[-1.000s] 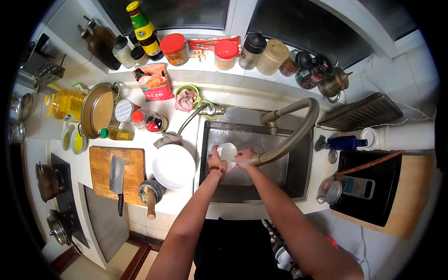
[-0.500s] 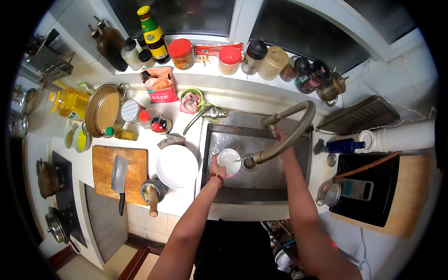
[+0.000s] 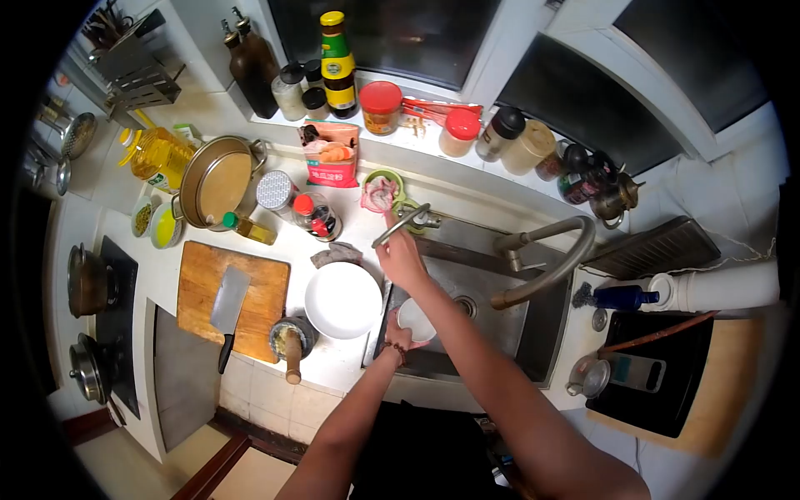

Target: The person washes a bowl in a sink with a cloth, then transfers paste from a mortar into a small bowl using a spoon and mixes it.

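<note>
My left hand (image 3: 400, 331) is closed on the rim of a white bowl (image 3: 417, 322), held over the left part of the metal sink (image 3: 500, 329). My right forearm crosses in front of the bowl and covers part of it. My right hand (image 3: 403, 260) reaches past the small curved tap (image 3: 403, 223), a finger stretched toward a pink-and-white mesh cloth (image 3: 379, 194). That cloth sits in a green holder (image 3: 394, 178) behind the sink. The tap partly hides the fingertips, and whether they touch the cloth is unclear.
A large white bowl (image 3: 342, 300) stands left of the sink, beside a mortar (image 3: 305, 331) with a pestle. A cleaver (image 3: 229, 300) lies on the cutting board (image 3: 193, 283). The big faucet (image 3: 581, 250) arches over the sink. Jars and bottles line the windowsill.
My right hand has left the large faucet and moved left to the small tap and mesh cloth. Water no longer shows running into the bowl. The view has turned, shifting things rightward.
</note>
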### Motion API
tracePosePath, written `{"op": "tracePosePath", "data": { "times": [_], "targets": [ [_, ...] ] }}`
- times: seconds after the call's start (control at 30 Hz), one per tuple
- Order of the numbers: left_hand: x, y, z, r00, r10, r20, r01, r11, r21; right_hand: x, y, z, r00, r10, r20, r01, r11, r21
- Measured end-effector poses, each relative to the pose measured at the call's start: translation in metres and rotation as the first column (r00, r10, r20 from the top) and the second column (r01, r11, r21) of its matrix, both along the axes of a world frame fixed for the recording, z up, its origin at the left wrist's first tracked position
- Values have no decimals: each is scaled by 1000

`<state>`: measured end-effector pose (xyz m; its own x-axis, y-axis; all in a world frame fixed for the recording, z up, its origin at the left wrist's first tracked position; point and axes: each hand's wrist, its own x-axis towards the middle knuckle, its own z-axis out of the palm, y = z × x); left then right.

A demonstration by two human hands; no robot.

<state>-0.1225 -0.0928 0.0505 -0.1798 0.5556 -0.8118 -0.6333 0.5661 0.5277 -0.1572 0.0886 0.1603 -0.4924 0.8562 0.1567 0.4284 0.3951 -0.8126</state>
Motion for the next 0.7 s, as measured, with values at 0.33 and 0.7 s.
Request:
{"op": "tracePosePath", "data": {
  "times": [0.33,0.7],
  "targets": [
    [-5,-16,19,999,-28,-36,32,994,105,-68,57,-24,958,-279,-65,285,949,136],
    [-8,4,25,1000,18,0,-18,997,76,103,-75,9,442,-701,-560,288,702,-651]
  ]
}}
